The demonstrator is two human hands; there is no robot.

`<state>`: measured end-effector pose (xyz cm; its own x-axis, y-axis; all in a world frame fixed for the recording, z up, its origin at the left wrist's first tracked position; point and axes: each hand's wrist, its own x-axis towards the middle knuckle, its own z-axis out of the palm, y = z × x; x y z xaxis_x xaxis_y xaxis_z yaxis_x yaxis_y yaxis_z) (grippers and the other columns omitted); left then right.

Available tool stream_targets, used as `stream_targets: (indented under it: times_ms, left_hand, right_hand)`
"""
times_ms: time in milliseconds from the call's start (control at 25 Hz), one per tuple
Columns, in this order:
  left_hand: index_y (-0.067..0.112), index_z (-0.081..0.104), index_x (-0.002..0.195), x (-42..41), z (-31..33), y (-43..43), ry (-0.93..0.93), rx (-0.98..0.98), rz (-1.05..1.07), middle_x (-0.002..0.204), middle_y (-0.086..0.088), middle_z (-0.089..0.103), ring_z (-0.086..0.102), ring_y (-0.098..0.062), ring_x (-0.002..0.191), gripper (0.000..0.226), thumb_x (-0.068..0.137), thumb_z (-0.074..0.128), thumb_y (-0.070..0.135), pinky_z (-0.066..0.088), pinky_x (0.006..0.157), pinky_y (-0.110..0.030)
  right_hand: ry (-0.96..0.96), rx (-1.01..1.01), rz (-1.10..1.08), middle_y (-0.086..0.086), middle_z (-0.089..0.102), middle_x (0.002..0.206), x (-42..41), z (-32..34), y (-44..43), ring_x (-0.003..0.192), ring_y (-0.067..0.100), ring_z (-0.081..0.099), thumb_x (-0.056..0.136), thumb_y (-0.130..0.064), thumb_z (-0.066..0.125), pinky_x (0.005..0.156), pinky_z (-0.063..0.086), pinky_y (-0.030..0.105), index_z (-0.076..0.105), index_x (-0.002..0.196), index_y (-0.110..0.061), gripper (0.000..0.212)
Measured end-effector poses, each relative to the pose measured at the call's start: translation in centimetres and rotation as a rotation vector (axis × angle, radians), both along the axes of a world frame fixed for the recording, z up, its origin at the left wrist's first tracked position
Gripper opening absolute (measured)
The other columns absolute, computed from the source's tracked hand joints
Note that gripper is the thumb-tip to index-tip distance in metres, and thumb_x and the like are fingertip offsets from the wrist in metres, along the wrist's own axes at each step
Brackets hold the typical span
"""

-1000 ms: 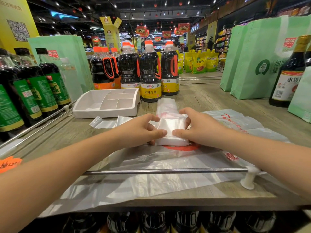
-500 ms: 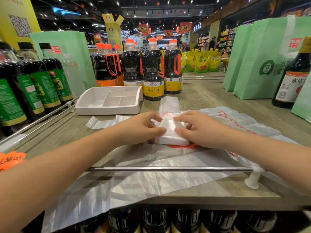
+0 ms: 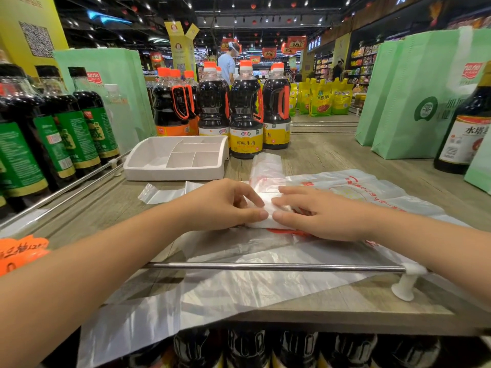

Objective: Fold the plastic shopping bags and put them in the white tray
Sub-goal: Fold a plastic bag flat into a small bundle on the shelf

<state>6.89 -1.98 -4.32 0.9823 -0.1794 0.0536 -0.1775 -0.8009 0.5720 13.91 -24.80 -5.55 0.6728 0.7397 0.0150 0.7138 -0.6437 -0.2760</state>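
A white plastic bag point(image 3: 257, 223) folded into a small thick packet lies mid-shelf, its loose end point(image 3: 266, 166) stretching away from me. My left hand point(image 3: 223, 205) curls over the packet's left side, thumb against its near edge. My right hand point(image 3: 318, 216) lies flat on the right side with straight fingers. Most of the packet is hidden under both hands. More flat bags lie beneath it: one with red print point(image 3: 358, 188) to the right and a clear one point(image 3: 239, 288) hanging over the shelf's front edge. The white divided tray point(image 3: 172, 174) stands to the back left with nothing visible in it.
Soy sauce bottles point(image 3: 245, 115) stand right behind the tray and bag. Green-labelled bottles point(image 3: 66, 123) line the left side. Green tote bags point(image 3: 425, 107) and a dark bottle point(image 3: 462, 139) stand at the right. A metal rail point(image 3: 265, 266) runs across the shelf's front.
Both hands have slid closer together over the folded packet, fingertips now nearly meeting, and they cover more of it. The packet stays in place.
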Motion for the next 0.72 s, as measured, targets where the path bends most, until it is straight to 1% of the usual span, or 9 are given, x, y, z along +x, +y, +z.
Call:
stream_targets:
  times_ms: [80, 200, 320, 360, 440, 520, 560, 640, 720]
  left_hand:
    - [0.036, 0.068, 0.108, -0.05, -0.01, 0.07, 0.003, 0.011, -0.002, 0.079, 0.006, 0.073, 0.066, -0.007, 0.069, 0.03, 0.086, 0.067, 0.056, 0.05, 0.071, -0.026]
    - [0.04, 0.068, 0.115, 0.02, -0.02, -0.11, -0.031, 0.111, 0.038, 0.078, 0.012, 0.07, 0.063, -0.002, 0.072, 0.027, 0.094, 0.057, 0.053, 0.047, 0.07, -0.02]
    - [0.041, 0.067, 0.12, -0.04, 0.02, -0.25, -0.041, 0.181, 0.047, 0.084, 0.016, 0.067, 0.061, 0.0, 0.078, 0.027, 0.1, 0.051, 0.047, 0.043, 0.07, -0.015]
    - [0.041, 0.067, 0.12, -0.05, 0.03, -0.27, -0.051, 0.2, 0.046, 0.083, 0.018, 0.066, 0.06, 0.001, 0.078, 0.026, 0.1, 0.051, 0.046, 0.042, 0.068, -0.013]
    - [0.039, 0.068, 0.12, -0.01, -0.01, -0.25, -0.08, 0.226, 0.035, 0.083, 0.019, 0.064, 0.059, 0.0, 0.079, 0.026, 0.1, 0.053, 0.043, 0.04, 0.066, -0.011]
    - [0.038, 0.069, 0.12, 0.07, -0.12, -0.07, -0.093, 0.237, 0.024, 0.09, 0.016, 0.068, 0.06, -0.002, 0.083, 0.026, 0.099, 0.054, 0.043, 0.043, 0.069, -0.012]
    - [0.038, 0.069, 0.12, 0.08, -0.17, 0.04, -0.094, 0.243, 0.019, 0.094, 0.014, 0.069, 0.061, -0.003, 0.086, 0.026, 0.099, 0.054, 0.043, 0.045, 0.073, -0.014]
    - [0.037, 0.069, 0.122, 0.07, -0.23, 0.32, -0.09, 0.257, -0.001, 0.099, 0.015, 0.07, 0.061, -0.002, 0.089, 0.028, 0.099, 0.053, 0.042, 0.046, 0.079, -0.016]
    - [0.039, 0.067, 0.125, 0.06, -0.27, 0.48, -0.079, 0.277, -0.019, 0.097, 0.02, 0.067, 0.059, 0.003, 0.087, 0.029, 0.101, 0.051, 0.04, 0.043, 0.076, -0.009]
  right_hand:
    - [0.004, -0.015, -0.007, -0.013, 0.013, 0.165, 0.29, -0.4, 0.06, 0.15, 0.005, 0.013, 0.091, -0.072, 0.033, 0.12, 0.011, 0.025, 0.035, 0.151, -0.043, 0.066]
    - [-0.042, 0.005, -0.007, -0.012, 0.013, 0.166, 0.42, -0.48, 0.22, 0.15, 0.007, 0.016, 0.096, -0.065, 0.034, 0.116, 0.013, 0.022, 0.039, 0.147, -0.048, 0.054]
    - [-0.094, -0.011, -0.006, -0.013, 0.011, 0.166, 0.59, -0.55, 0.05, 0.15, 0.01, 0.017, 0.099, -0.06, 0.035, 0.12, 0.017, 0.028, 0.042, 0.145, -0.049, 0.048]
    - [-0.106, 0.002, -0.01, -0.012, 0.014, 0.165, 0.61, -0.58, 0.04, 0.149, 0.01, 0.02, 0.099, -0.058, 0.038, 0.119, 0.02, 0.029, 0.045, 0.143, -0.048, 0.046]
    - [-0.136, 0.061, -0.009, -0.008, 0.027, 0.16, 0.51, -0.57, 0.1, 0.142, 0.006, 0.03, 0.099, -0.053, 0.045, 0.109, 0.026, 0.022, 0.054, 0.136, -0.046, 0.039]
    - [-0.153, 0.078, 0.007, -0.008, 0.033, 0.157, 0.42, -0.46, 0.12, 0.138, 0.004, 0.035, 0.1, -0.047, 0.048, 0.101, 0.024, 0.015, 0.057, 0.133, -0.042, 0.035]
    - [-0.134, 0.047, 0.013, -0.01, 0.031, 0.159, 0.39, -0.35, 0.06, 0.141, 0.003, 0.032, 0.101, -0.047, 0.046, 0.103, 0.021, 0.014, 0.054, 0.137, -0.043, 0.037]
    - [-0.039, -0.046, 0.014, -0.018, 0.02, 0.163, 0.31, -0.08, -0.13, 0.147, 0.002, 0.02, 0.101, -0.056, 0.036, 0.109, 0.013, 0.016, 0.04, 0.147, -0.046, 0.048]
    - [0.031, -0.099, 0.006, -0.022, 0.01, 0.163, 0.23, 0.19, -0.35, 0.149, 0.0, 0.011, 0.096, -0.067, 0.032, 0.113, 0.007, 0.018, 0.028, 0.152, -0.048, 0.059]
